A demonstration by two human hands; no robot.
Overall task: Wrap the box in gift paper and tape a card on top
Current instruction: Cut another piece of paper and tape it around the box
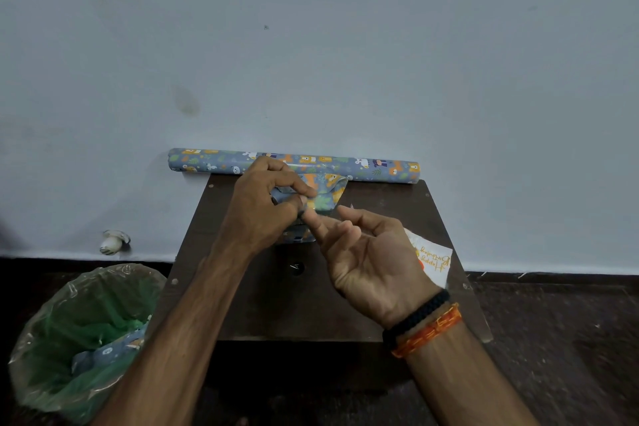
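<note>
box (pixel 320 195): wrapped in animal-print gift paper, at the far middle of the dark desk (pixel 363 304), just in front of the paper roll
left hand (pixel 266 204): fingers curled, pinching the paper flap on the box's near end
right hand (pixel 366 252): palm up, fingers loosely curled, forefinger tip touching the box by the left thumb, holding nothing
card (pixel 434 261): white, "happy birthday", on the desk under the right hand
paper roll (pixel 373 168): along the wall
bin (pixel 86 339): green liner, paper scrap inside, on the floor to the left
</note>
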